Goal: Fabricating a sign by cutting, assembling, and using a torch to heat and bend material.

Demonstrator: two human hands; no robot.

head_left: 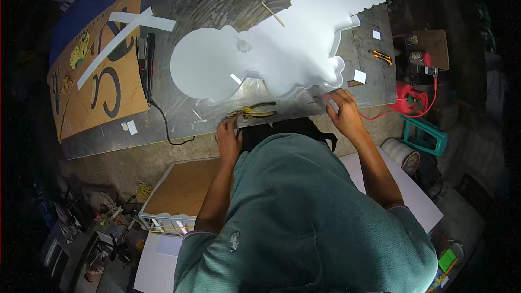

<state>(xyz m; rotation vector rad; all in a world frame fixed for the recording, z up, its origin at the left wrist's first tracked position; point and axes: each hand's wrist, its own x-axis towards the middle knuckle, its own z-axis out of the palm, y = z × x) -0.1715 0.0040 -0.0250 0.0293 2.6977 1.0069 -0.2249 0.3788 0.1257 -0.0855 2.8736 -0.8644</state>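
A large white cutout [293,38] with a scalloped edge and a rounded grey-white head-like end [201,62] lies across the metal-topped table [201,5]. My right hand [343,109] rests at the table's front edge, just below the cutout's lower right rim. Its fingers are bent, with thumb and forefinger apart and nothing visible between them. At the same edge, farther left, my left hand [228,134] has its fingertips beside the jaws of yellow-handled pliers [255,110]. The left thumb stands apart from the fingers, and I see nothing held.
A thin stick [273,14] lies across the cutout. White strips [116,46] cross over a brown board [81,97], beside a black corded device [147,62]. A yellow utility knife [382,57] lies at the right. Below stand a green stool [424,135] and a brown-topped box [182,187].
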